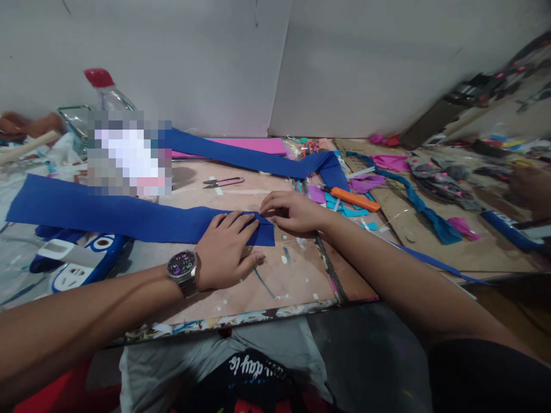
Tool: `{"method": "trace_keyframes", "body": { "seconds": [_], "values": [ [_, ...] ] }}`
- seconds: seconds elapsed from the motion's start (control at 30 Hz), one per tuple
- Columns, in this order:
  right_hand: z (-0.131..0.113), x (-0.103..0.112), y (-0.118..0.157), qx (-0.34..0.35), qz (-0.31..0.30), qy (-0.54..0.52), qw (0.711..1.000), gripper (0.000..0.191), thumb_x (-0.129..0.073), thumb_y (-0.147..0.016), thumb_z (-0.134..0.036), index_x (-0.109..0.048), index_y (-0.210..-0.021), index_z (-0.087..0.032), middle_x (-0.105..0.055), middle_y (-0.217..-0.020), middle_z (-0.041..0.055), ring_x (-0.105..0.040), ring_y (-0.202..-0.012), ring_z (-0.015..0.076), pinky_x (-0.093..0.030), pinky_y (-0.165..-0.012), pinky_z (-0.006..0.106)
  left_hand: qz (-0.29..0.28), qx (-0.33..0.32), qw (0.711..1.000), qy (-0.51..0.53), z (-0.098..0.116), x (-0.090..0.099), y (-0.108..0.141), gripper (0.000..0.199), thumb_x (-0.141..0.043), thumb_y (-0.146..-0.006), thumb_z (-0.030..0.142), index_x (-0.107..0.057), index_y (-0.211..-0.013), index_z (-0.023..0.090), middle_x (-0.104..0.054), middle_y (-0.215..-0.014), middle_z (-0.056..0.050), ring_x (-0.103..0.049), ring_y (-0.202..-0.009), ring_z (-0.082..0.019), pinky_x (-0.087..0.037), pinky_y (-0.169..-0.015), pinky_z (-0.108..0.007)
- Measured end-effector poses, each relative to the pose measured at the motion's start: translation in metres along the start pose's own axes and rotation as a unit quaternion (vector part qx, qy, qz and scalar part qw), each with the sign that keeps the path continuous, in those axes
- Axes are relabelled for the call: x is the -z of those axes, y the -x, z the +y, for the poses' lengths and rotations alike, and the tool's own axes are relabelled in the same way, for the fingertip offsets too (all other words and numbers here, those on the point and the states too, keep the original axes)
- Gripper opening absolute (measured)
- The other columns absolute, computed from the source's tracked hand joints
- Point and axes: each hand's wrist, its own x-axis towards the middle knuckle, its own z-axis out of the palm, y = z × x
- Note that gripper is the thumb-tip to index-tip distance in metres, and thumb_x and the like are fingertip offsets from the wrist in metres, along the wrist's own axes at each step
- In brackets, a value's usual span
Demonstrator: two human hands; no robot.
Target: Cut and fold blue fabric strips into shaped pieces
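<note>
A long blue cloth strip (142, 219) lies across the work board, its right end turned over in a narrow fold along the upper edge. My left hand (226, 252), wearing a watch, rests flat on the strip with fingers spread, pressing it down. At the strip's right end, my right hand (293, 212) has its fingers curled and pinches the folded edge; the fingertips partly hide the cloth there. Behind both hands lies a small pair of thread snips (224, 182). A second blue strip (241, 158) runs along the back, bent over at its right end.
An orange utility knife (353, 198) lies among cloth scraps right of my hands. A blue-and-white device (86, 261) sits under the strip's left part. Behind it stands a red-capped bottle (114, 94). On the far right, another person's hand (531, 186) is near cardboard (413, 244) holding scraps.
</note>
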Motion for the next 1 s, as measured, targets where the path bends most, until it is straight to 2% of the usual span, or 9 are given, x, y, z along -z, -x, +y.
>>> {"method": "trace_keyframes", "body": {
  "seconds": [0.4, 0.57, 0.77, 1.0],
  "values": [
    [0.005, 0.001, 0.001, -0.020, -0.010, -0.030, 0.999, 0.019, -0.070, -0.093, -0.026, -0.076, -0.109, -0.019, -0.076, -0.106, 0.0091, -0.071, -0.097, 0.0214, -0.057, -0.087, 0.035, -0.004, 0.001, 1.000, -0.001, 0.000, 0.000, 0.001, 0.066, -0.048, -0.101, 0.058, -0.052, -0.150, 0.014, -0.053, -0.158, -0.015, -0.045, -0.146, -0.037, -0.038, -0.115, -0.059],
    [0.003, -0.001, 0.002, -0.059, -0.016, -0.059, 0.996, 0.020, -0.071, -0.092, -0.027, -0.077, -0.109, -0.019, -0.078, -0.103, 0.0078, -0.072, -0.092, 0.0201, -0.058, -0.089, 0.036, -0.004, -0.001, 1.000, -0.001, 0.000, 0.000, 0.001, 0.066, -0.047, -0.102, 0.058, -0.052, -0.150, 0.014, -0.054, -0.157, -0.015, -0.045, -0.146, -0.037, -0.038, -0.115, -0.059],
    [0.001, -0.001, 0.001, -0.039, -0.013, -0.070, 0.997, 0.019, -0.069, -0.093, -0.026, -0.078, -0.107, -0.019, -0.078, -0.105, 0.0090, -0.073, -0.095, 0.0212, -0.058, -0.089, 0.037, -0.002, 0.001, 1.000, 0.010, 0.000, 0.000, 0.000, 0.066, -0.049, -0.101, 0.058, -0.053, -0.150, 0.014, -0.054, -0.157, -0.016, -0.045, -0.146, -0.039, -0.038, -0.114, -0.060],
    [-0.006, -0.002, 0.000, -0.075, -0.005, -0.090, 0.993, 0.017, -0.072, -0.090, -0.026, -0.077, -0.104, -0.017, -0.078, -0.102, 0.0075, -0.073, -0.091, 0.0191, -0.059, -0.087, 0.034, -0.003, 0.003, 1.000, 0.011, 0.000, 0.000, 0.001, 0.066, -0.049, -0.101, 0.058, -0.052, -0.150, 0.015, -0.054, -0.157, -0.015, -0.044, -0.147, -0.039, -0.037, -0.115, -0.060]
  ]
}}
